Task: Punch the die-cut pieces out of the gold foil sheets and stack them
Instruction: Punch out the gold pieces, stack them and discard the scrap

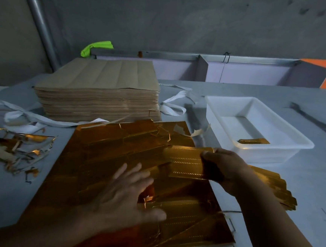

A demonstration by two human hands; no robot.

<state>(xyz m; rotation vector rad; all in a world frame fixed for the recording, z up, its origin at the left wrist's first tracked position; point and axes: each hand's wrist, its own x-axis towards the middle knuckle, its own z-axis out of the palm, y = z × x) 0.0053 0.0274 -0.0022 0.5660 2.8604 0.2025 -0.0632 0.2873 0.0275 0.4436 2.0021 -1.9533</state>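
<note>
Head view, 1 frame, items as we find them:

Gold foil sheets (95, 176): a stack lying flat on the grey table (308, 193), nearest us, the top sheet scored into long die-cut strips and torn along its far edge.

Left hand (127, 196): fingers spread and released, palm pressed flat on the top sheet.

Right hand (221, 167): fingers clenched around a bundle of punched gold strips (184, 162), held just above the sheets' right side.

Loose gold pieces (274, 188): fanned on the table under the right forearm.

White plastic tub (227, 107): right of the sheets, 1 gold piece (254, 141) lying inside.

Brown paper stack (98, 91): behind the foil sheets.

Foil scrap (10, 150): tangled offcuts at the left, well apart from the tub.

White strapping (171, 104): looped between paper stack and tub.
</note>
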